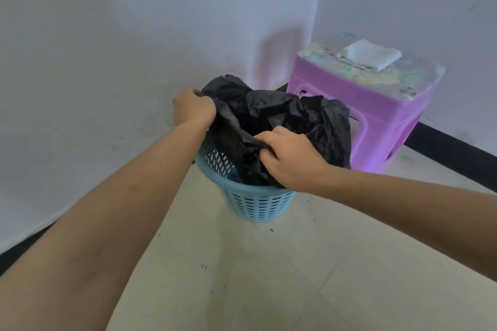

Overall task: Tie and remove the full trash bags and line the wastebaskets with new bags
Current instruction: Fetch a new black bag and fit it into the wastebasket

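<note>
Here, black trash bag point(282, 118) in blue wastebasket point(255, 201) is gripped by left hand point(192, 109) at 10 o'clock, right hand point(290, 158) at 5 o'clock, fingers curled, arms extended.

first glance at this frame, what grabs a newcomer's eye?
Two bare arms reach in from below to a black trash bag bunched up in a blue perforated wastebasket at centre, on the floor by the wall. The left hand grips the bag's far-left edge, the right hand its near edge. Behind, to the right, stands a purple stool with a folded white cloth on top.
</note>
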Demonstrator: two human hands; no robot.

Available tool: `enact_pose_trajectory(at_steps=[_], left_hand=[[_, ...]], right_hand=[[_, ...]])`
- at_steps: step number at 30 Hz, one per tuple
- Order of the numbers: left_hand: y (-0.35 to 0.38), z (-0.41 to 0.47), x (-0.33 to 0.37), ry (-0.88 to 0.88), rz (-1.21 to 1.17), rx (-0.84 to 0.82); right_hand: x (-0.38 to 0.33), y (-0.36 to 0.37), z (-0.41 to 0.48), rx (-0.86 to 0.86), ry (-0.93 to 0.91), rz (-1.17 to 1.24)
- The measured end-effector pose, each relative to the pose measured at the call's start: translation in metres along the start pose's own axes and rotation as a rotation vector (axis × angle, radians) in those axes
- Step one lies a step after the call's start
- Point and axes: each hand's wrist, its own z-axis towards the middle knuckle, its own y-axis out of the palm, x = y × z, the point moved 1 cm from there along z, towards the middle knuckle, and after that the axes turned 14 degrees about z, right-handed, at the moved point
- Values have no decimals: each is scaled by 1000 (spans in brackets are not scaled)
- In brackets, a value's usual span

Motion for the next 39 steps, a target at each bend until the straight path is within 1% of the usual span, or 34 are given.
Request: enact_pose_trajectory(at_steps=[1, 2, 4, 6, 8, 10, 12, 13, 16, 19, 22, 23, 24, 28, 29, 30, 31, 32, 33, 34, 39], left_hand=[[-2, 4, -8, -72, -83, -9], [-3, 7, -15, -158, -216, -31], [-5, 6, -27, -291, -451, -132], [-6, 1, -39, -354, -531, -261], [-4, -2, -48, -395, -610, -346], [-1, -1, -56, -463, -726, -387], [6, -3, -62, -548, -851, -402], [11, -8, -67, -570, -859, -423], [34, -30, -84, -657, -747, -519], [54, -51, -96, -654, -578, -614], [69, -54, -105, -653, -582, -624], [69, -52, -105, -636, -604, -604], [68, -48, -105, -610, -626, -551], [42, -36, -84, -496, -743, -235], [36, -36, -76, -462, -696, -156], [32, -36, -67, -388, -538, -100], [30, -39, -59, -270, -344, -73], [32, -42, -52, -151, -201, -88], [35, -45, -48, -66, -116, -113], [37, -45, -45, -24, -75, -121], [13, -26, -46, -60, 64, -34]], right_hand=[[-4, 3, 0, -14, 8, 79], [-9, 7, -1, -26, -4, 120], [-20, 12, -4, -62, -84, 80], [-26, 17, -8, -130, -200, -66], [-23, 23, -11, -184, -315, -209], [-14, 26, -15, -202, -380, -250], [-4, 25, -20, -213, -395, -252], [0, 24, -22, -216, -398, -260], [11, 22, -25, -201, -475, -327], [19, 19, -25, -213, -523, -366], [28, 15, -26, -170, -640, -391], [31, 14, -27, -152, -687, -406], [34, 13, -27, -137, -723, -418], [37, 7, -30, -82, -771, -430], [37, 6, -30, -73, -773, -434], [36, 5, -31, -71, -773, -445], [36, 5, -32, -72, -773, -457], [35, 5, -32, -72, -775, -461], [35, 4, -32, -67, -781, -460], [35, 4, -32, -57, -783, -458], [43, -6, -36, 41, -791, -493]])
